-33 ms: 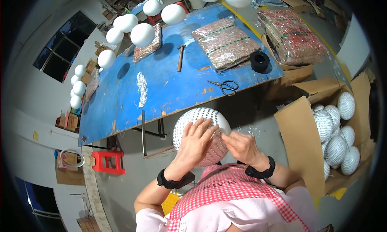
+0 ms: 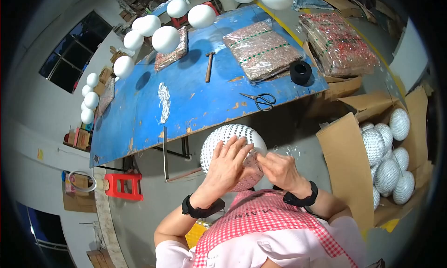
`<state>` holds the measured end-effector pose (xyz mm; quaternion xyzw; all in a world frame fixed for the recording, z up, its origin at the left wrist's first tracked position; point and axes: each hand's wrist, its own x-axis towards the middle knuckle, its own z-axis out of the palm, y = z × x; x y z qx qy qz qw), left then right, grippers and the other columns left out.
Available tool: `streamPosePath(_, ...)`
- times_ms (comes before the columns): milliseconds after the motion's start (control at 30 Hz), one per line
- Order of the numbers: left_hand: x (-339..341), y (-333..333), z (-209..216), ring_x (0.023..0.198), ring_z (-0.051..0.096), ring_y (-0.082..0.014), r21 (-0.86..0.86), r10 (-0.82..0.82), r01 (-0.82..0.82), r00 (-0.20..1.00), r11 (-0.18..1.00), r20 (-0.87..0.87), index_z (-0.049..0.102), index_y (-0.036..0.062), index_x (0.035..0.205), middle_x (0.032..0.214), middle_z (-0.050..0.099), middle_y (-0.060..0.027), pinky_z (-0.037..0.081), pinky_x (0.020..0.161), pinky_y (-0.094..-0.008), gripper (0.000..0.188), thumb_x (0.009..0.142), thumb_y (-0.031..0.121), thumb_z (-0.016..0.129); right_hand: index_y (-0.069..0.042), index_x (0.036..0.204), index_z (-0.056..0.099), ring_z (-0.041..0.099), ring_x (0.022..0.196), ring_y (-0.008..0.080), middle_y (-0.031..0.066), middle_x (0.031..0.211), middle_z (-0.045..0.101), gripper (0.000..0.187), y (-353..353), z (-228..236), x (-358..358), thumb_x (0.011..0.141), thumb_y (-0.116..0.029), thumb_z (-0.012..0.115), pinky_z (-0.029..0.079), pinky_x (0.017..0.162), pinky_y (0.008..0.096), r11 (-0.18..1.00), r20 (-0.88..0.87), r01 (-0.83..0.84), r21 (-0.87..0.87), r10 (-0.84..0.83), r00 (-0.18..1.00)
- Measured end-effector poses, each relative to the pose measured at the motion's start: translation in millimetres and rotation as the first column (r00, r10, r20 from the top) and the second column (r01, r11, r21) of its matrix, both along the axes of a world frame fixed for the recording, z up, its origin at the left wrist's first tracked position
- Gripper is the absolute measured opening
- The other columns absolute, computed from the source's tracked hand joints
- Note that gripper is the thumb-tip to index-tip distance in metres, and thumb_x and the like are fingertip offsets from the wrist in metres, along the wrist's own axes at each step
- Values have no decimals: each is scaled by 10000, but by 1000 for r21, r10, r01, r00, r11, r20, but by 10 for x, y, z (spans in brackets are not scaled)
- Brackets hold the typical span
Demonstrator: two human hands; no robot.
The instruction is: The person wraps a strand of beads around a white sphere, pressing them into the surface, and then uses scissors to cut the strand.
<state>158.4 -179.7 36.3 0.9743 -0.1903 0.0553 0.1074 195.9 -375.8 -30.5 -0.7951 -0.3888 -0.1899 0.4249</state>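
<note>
In front of my lap is a white ball (image 2: 222, 136), much of it covered in rows of small silver studs; a patch at its upper right is bare white. My left hand (image 2: 226, 168) lies on the studded side with its fingers stretched out, touching the surface. At the ball's right edge my right hand (image 2: 280, 169) is closed in a pinch, its fingertips against or very near the ball. What sits between those fingertips is too small to make out. Both wrists wear black bands. The ball's underside is hidden by my left hand.
The blue table (image 2: 195, 114) ahead holds scissors (image 2: 263, 101), a hammer (image 2: 209, 67), black tape (image 2: 300, 72), white strings (image 2: 164, 103) and wrapped packs (image 2: 263, 49). Several white balls (image 2: 165, 39) appear above its far side. On the right, a carton (image 2: 347, 170) contains studded balls. A red stool (image 2: 123, 186) stands left.
</note>
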Motion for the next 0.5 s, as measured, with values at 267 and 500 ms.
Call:
streamPosePath(267, -33, 113, 74, 1395, 316, -395, 29, -48, 48, 999, 998, 9, 570, 160, 1234, 1424, 443, -154, 244, 1109, -579, 497, 804, 340, 743, -65, 1039, 686, 621, 628, 244, 64, 734, 577, 278, -14, 44, -41, 763, -27, 680, 480, 527, 352, 1000, -3, 14, -13, -14, 1000)
streamPosePath(500, -143, 227, 49, 1293, 428, -359, -73, -57, 60, 997, 995, 46, 564, 186, 1299, 1263, 522, -130, 309, 1090, -508, 562, 781, 311, 746, -62, 1075, 683, 623, 627, 249, 69, 727, 579, 304, -7, 173, -81, 772, -39, 674, 487, 537, 361, 999, -31, -16, -33, 15, 999)
